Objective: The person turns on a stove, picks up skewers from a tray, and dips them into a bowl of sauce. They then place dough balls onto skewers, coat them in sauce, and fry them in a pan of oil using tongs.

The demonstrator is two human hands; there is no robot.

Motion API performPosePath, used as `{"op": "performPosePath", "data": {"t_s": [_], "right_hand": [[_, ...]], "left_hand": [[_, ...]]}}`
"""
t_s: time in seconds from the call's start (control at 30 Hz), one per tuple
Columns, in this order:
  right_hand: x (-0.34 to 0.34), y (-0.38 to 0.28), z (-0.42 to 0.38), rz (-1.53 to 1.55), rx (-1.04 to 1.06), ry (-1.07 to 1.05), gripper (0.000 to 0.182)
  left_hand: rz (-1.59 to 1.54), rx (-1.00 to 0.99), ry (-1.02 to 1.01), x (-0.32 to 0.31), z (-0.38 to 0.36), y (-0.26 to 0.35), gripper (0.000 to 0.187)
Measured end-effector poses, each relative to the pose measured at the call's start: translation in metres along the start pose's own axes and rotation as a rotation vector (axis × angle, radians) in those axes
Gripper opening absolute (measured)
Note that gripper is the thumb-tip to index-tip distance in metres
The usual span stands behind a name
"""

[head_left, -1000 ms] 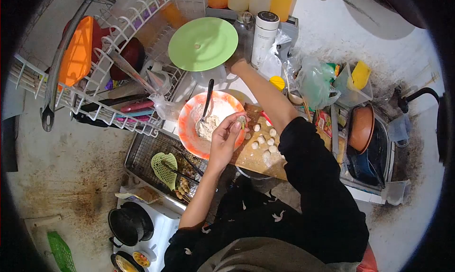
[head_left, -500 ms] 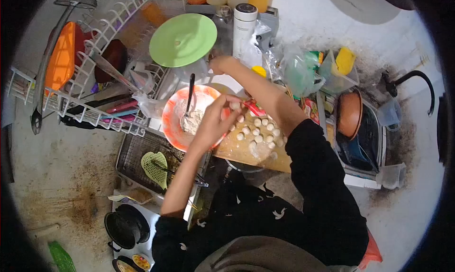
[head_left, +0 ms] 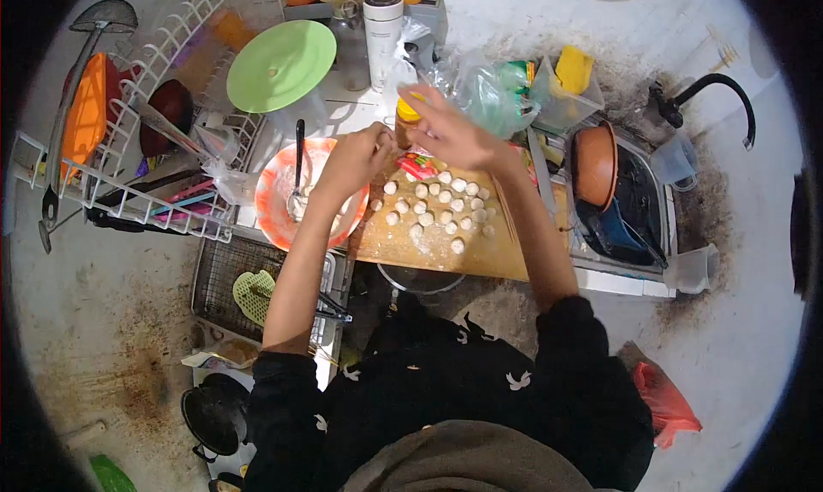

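Observation:
My left hand point(head_left: 356, 159) is closed in a pinch above the bowl's right side, with a pale bit of a dough ball showing at the fingertips. My right hand point(head_left: 459, 136), slightly blurred, has its fingers stretched toward the left hand, in front of a jar with a yellow lid point(head_left: 411, 108). Below both hands, several small white dough balls point(head_left: 420, 207) lie on a floured wooden board point(head_left: 386, 243). An orange-and-white bowl point(head_left: 273, 209) holds flour or dough and a dark-handled spoon point(head_left: 299, 153). A red packet point(head_left: 417, 166) rests at the board's back edge.
Behind stand a green plate point(head_left: 283, 63) on a container, a white flask point(head_left: 382, 42) and plastic bags point(head_left: 489, 93). A white dish rack point(head_left: 171, 196) is at left. The sink point(head_left: 630, 265) with a brown bowl point(head_left: 595, 166) is at right.
My right hand has come back from beside the green plate to near my left hand, its fingers extended. My left hand has risen off the board's left side. The view has shifted.

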State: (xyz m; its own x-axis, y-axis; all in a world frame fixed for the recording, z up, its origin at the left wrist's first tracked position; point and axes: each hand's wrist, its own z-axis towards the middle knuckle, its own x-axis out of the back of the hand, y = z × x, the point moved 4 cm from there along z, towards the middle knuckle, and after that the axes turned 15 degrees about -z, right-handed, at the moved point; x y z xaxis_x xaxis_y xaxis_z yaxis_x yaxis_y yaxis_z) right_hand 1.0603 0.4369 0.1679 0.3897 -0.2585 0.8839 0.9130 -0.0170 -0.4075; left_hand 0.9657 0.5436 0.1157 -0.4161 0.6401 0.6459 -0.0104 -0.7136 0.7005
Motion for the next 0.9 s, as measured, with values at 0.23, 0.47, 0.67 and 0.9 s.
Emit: {"op": "performPosePath", "data": {"t_s": [0.23, 0.47, 0.67, 0.9], "right_hand": [[-0.035, -0.005, -0.108, 0.706, -0.17, -0.043, 0.053], [-0.056, -0.018, -0.139, 0.412, -0.186, 0.043, 0.052], [-0.056, -0.012, -0.151, 0.537, -0.267, 0.075, 0.045], [-0.027, 0.07, -0.187, -0.173, -0.741, 0.301, 0.025]], "left_hand": [[-1.055, 0.379, 0.226, -0.041, -0.038, 0.025, 0.025], [-1.622, 0.545, 0.327, -0.104, -0.062, 0.027, 0.018], [-1.587, 0.423, 0.288, -0.109, -0.06, 0.023, 0.023], [-1.571, 0.326, 0.173, -0.118, -0.056, 0.039, 0.021]]}}
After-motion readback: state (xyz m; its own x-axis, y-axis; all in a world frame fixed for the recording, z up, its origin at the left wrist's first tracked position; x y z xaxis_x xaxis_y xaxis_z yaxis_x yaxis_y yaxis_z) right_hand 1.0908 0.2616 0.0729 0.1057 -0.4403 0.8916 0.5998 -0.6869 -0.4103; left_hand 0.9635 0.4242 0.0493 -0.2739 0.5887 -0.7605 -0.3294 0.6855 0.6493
